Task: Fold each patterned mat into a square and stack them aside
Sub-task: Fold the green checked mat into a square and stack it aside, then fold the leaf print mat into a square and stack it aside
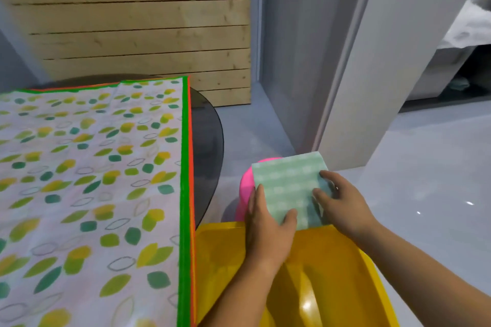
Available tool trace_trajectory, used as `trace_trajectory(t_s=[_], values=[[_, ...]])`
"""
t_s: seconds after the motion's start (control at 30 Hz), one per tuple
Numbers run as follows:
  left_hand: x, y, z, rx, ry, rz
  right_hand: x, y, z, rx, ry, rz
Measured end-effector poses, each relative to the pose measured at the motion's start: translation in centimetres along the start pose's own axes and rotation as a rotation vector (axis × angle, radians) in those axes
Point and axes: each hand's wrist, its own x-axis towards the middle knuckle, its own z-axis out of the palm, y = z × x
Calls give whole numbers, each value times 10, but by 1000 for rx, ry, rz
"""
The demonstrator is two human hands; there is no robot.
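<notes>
Gripping folded mat (287,186) above stool's (245,188) right edge: pinching near-left corner with left hand (268,231), thumb on top; clasping right edge with curled right hand (342,202).

A pink round plastic stool (245,188) stands directly under the fingers (325,175), and its rim shows just to their left. Nearer the camera than the fingers is a glossy yellow moulded plastic seat (332,273) with raised ridges. To the fingers' left, the curved edge of a dark round glass surface (210,141) shows. Far beyond it, up and to the left of the fingers, is a pale panel of horizontal wooden slats (146,21). A shiny grey floor (411,180) spreads out to the right of the fingers. A white wall corner (385,48) rises just beyond them, and to its right is a dark opening (465,82).
</notes>
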Motion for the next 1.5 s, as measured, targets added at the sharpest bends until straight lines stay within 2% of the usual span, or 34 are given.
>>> trace_trajectory(t_s=[0.23, 0.37, 0.63, 0.8, 0.97, 1.27, 1.4, 1.5], values=[[65, -20, -5, 226, -56, -44, 57, 20, 38, -104, -28, 8], [81, -26, -6, 370, -109, -67, 67, 29, 48, -277, -28, -13], [85, -29, -3, 437, -76, -16, 65, 43, 52, -471, -37, -85], [71, -16, -6, 529, -38, 43, 60, 39, 48, -394, 4, -80], [38, 12, -4, 401, 12, 81, 32, 27, 25, -247, 45, -76], [-59, 76, -23, 132, 36, 116, -56, -43, -41, -216, 84, -148], [-97, 114, -59, -19, -43, 111, -100, -100, -60, -196, 36, -224], [-110, 138, -113, 3, -96, 140, -128, -144, -59, -194, -54, -291]])
